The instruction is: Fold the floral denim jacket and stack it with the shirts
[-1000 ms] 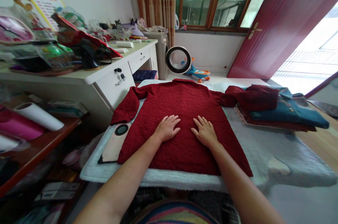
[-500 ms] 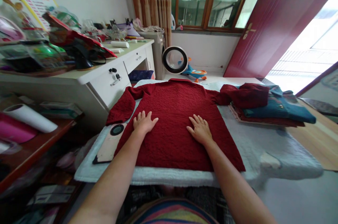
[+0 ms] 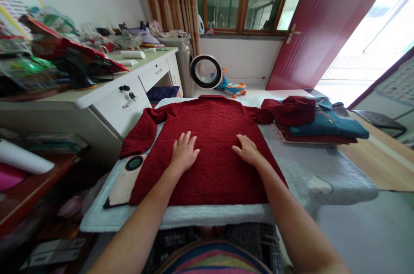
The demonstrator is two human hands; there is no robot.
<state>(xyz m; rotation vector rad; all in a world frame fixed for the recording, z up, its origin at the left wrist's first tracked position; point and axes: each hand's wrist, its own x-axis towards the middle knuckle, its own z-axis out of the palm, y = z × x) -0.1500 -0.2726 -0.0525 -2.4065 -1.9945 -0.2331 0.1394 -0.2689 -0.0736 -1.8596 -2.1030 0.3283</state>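
Note:
A dark red long-sleeved shirt (image 3: 210, 170) lies spread out on the padded, light blue-grey covered table (image 3: 291, 157), its collar at the far side. My left hand (image 3: 185, 151) is over the left middle of the shirt, fingers stretched out. Toward the shirt's right side, my right hand (image 3: 247, 150) lies palm down with the thumb apart from the fingers. Neither hand holds anything. The left sleeve bends down toward me; the right one reaches across onto a stack of folded clothes (image 3: 330, 123), with a blue denim piece near the top.
A flat beige item with a dark round spot (image 3: 129, 179) lies partly beside the shirt's left edge. A white desk (image 3: 119, 106) with cluttered top stands at the left. Beyond the table are an open washer door (image 3: 206, 71), a blue-orange toy (image 3: 233, 87) and a red door (image 3: 297, 28).
My left hand has slid toward the middle of the shirt, closer to my right hand. My right hand has shifted outward, toward the shirt's right edge. The view has turned slightly right.

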